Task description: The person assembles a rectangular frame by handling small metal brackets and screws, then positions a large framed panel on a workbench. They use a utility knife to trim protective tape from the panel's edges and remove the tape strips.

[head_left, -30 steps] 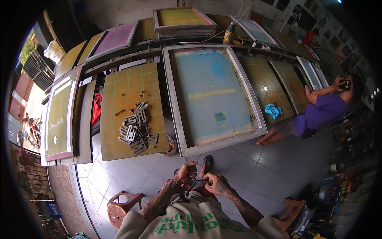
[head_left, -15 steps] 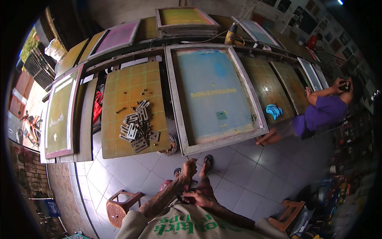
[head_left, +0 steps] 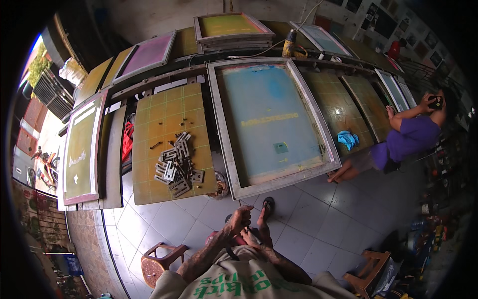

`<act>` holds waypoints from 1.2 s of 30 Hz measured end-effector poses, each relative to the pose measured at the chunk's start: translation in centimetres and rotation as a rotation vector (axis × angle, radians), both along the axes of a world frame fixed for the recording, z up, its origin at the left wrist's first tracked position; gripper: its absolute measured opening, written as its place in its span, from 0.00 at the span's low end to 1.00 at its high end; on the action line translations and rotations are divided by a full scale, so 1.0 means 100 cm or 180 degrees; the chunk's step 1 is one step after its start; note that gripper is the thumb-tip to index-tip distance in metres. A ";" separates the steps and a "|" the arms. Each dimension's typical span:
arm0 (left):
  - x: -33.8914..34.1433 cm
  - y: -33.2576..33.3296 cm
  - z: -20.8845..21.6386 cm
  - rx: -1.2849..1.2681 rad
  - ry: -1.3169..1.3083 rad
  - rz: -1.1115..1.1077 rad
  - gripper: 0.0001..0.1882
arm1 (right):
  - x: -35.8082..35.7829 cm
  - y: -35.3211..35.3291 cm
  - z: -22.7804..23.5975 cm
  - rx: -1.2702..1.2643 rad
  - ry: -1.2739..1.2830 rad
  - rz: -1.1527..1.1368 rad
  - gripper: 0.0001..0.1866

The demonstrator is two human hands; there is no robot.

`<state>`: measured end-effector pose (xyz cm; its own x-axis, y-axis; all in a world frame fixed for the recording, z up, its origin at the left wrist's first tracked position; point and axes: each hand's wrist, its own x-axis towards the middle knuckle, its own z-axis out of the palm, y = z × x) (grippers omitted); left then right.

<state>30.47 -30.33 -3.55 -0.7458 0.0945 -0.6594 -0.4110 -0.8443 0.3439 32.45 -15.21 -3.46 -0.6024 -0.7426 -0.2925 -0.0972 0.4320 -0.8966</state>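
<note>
My left hand is closed in a fist just below the near edge of a large framed printing screen. A thin, short thing pokes up from that fist, too small to name. Lower and nearer my body, my right hand has its fingers curled around something greyish that I cannot make out. To the left of the screen, a yellow-brown board with green grid lines bears a pile of metal hinge plates. Several bolts lie loose around the pile.
A co-worker in a purple shirt sits at the right with a dark device raised. A blue cloth lies on another board. Behind stands a yellow heat gun. Stools stand on the tiled floor at both sides.
My view has shifted slightly, so the tables appear a little lower and to the right. My left fist stays near the screen's front edge; my right hand has come up closer to it.
</note>
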 end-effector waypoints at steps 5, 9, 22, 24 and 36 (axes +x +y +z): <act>0.000 -0.006 -0.043 0.0915 0.0404 -0.0145 0.15 | -0.030 -0.004 -0.017 0.0878 0.1877 0.0241 0.14; 0.000 -0.012 -0.036 0.1247 0.0919 -0.0278 0.18 | -0.041 0.010 -0.035 0.1244 0.2102 0.0392 0.17; -0.001 -0.009 -0.026 0.1526 0.0680 -0.0042 0.18 | -0.086 0.073 0.078 0.0663 -0.0754 0.0402 0.14; -0.005 -0.007 -0.007 0.0909 0.0339 -0.0010 0.19 | -0.076 0.063 0.097 0.0491 -0.1747 0.0211 0.11; -0.005 0.009 -0.015 -0.0231 -0.0108 0.0219 0.14 | -0.003 -0.001 0.072 -0.0561 -0.4876 -0.0152 0.31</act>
<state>29.93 -29.43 -5.04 -0.7261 -0.0051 -0.6876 -0.3654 -0.8443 0.3920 32.18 -15.28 3.78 0.1599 -0.8225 -0.5459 0.9439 0.2893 -0.1594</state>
